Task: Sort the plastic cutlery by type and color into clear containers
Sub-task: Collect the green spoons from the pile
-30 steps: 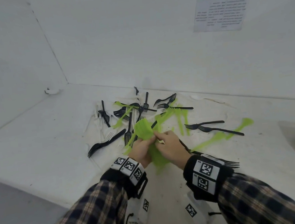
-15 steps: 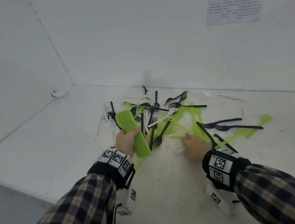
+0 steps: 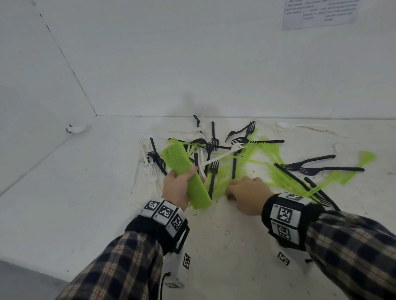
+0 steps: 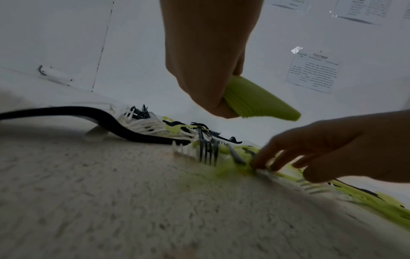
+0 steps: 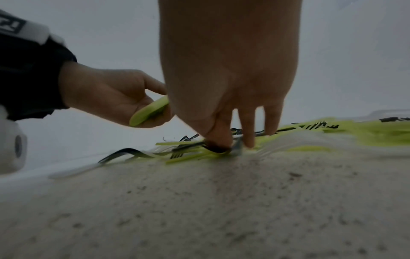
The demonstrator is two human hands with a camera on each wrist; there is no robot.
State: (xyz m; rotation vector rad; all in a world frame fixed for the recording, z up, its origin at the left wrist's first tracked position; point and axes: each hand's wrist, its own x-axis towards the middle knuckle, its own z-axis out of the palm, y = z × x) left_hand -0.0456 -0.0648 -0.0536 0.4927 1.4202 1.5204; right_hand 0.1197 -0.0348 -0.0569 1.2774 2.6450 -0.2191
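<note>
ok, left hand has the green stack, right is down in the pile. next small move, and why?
Probably pinch one loose green piece under the right hand and lift it onto the green stack that the left hand grips: the fingertips already touch green pieces on the table.

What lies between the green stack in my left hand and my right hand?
In the head view, an upright-pointing black plastic fork lies between the stacked green plastic cutlery and the right hand.

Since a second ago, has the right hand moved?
Yes. The right hand left the green stack in the left hand and went right, down onto the loose green cutlery on the table.
</note>
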